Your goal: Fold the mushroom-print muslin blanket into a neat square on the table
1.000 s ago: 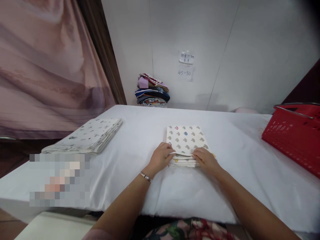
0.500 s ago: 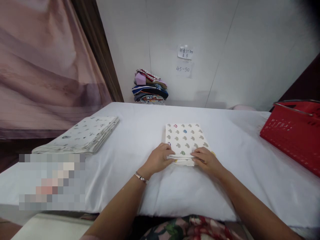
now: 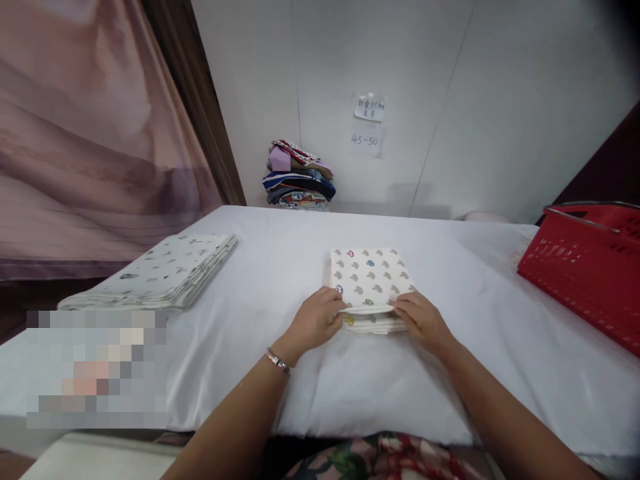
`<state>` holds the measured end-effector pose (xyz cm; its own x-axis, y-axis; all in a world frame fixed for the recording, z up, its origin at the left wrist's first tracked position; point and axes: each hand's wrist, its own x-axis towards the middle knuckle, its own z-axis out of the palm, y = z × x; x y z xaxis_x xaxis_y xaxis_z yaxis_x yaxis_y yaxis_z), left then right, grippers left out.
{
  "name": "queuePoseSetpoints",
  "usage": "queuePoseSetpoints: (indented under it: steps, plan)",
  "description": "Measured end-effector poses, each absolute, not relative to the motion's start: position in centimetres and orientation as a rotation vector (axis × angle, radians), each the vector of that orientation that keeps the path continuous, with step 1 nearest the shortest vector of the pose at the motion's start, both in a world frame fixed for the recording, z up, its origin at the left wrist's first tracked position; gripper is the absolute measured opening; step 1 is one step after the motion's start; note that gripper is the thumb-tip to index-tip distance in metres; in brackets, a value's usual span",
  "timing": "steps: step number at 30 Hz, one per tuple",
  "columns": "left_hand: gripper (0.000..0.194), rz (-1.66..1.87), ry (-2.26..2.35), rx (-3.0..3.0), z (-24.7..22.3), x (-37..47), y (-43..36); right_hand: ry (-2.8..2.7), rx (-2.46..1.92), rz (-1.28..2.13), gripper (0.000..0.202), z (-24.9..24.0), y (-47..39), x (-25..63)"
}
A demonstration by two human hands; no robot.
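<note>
Folded mushroom-print cloth (image 3: 373, 275) lies mid tabletop (image 3: 280, 250). Left hand (image 3: 315, 317) and right hand (image 3: 424, 320), apart, pinch its near edge at either side, top layer lifted slightly. Red basket (image 3: 583, 270) well off, right.

A pale grey wall (image 3: 525, 100) spans the back, crossed by thin seams (image 3: 446, 97). Two paper notes are stuck on it: the upper sheet (image 3: 369, 109) bears handwritten characters, the lower sheet (image 3: 366, 141) reads "45-50". A draped pinkish curtain (image 3: 90, 133) fills the left side, bordered by a dark brown strip (image 3: 197, 100); a dark maroon surface (image 3: 610, 160) slants in at the right. The light is soft, leaving a faint shadow (image 3: 413, 193) low on the wall. A white cloth covers the broad table (image 3: 280, 247). Reddish-brown floor (image 3: 13, 460) shows at lower left, beside a pale flat surface (image 3: 110, 460).
</note>
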<state>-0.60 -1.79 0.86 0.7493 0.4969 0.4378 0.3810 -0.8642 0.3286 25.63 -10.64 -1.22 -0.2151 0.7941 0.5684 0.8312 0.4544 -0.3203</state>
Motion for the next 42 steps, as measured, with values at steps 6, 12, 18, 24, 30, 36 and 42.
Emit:
queuePoseSetpoints:
  steps: [6,12,18,24,30,36,42]
  plan:
    - [0.018,0.652,0.643,2.762,0.6,-0.4,-1.8,-2.168,-1.404,0.035,0.024,-1.4,-11.0,26.0]
    - [0.017,0.653,0.648,2.717,0.5,-0.5,-1.8,-2.163,-1.389,0.058,0.023,-1.1,-11.1,26.1]
    - [0.022,0.608,0.681,2.759,0.4,-0.3,-1.9,-2.196,-1.398,0.071,0.027,-0.8,-11.2,26.2]
    - [0.010,0.615,0.680,2.773,0.6,-0.1,-2.1,-2.195,-1.430,0.160,0.024,-0.4,-11.3,26.0]
    - [0.019,0.717,0.680,2.598,0.4,-0.2,-2.1,-2.008,-1.560,0.320,0.034,0.4,-10.8,25.2]
    - [0.023,0.775,0.724,2.634,-0.4,0.2,-2.3,-1.929,-1.539,0.358,0.031,2.5,-6.5,23.4]
    - [0.020,0.799,0.690,2.650,-0.4,0.3,-2.5,-2.105,-1.650,0.184,0.044,2.7,2.1,19.4]
